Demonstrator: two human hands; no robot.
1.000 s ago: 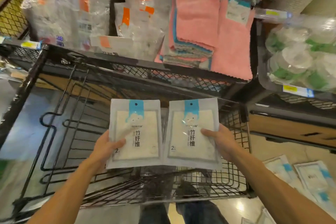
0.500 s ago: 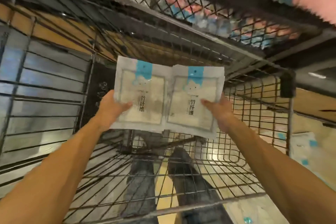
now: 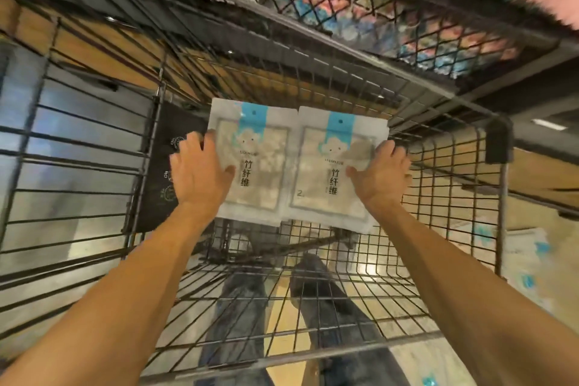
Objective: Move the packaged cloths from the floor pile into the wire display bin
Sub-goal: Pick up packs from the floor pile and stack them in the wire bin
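Note:
Two white cloth packets with blue hang tabs sit side by side inside the black wire display bin (image 3: 498, 197), upright against its back. My left hand (image 3: 200, 175) grips the left packet (image 3: 257, 166) at its left edge, thumb on the front. My right hand (image 3: 380, 177) grips the right packet (image 3: 329, 172) at its right edge, thumb on the front. More packets of the floor pile (image 3: 526, 263) show blurred through the bin's right wall.
A mesh shelf (image 3: 360, 19) with pink cloths overhangs the bin's back. A black label panel (image 3: 166, 172) hangs on the bin's left wall. My legs in jeans (image 3: 238, 307) show through the wire floor.
My head tilted down and both hands carried the two packets forward and down into the bin; the upper shelves slid out of view.

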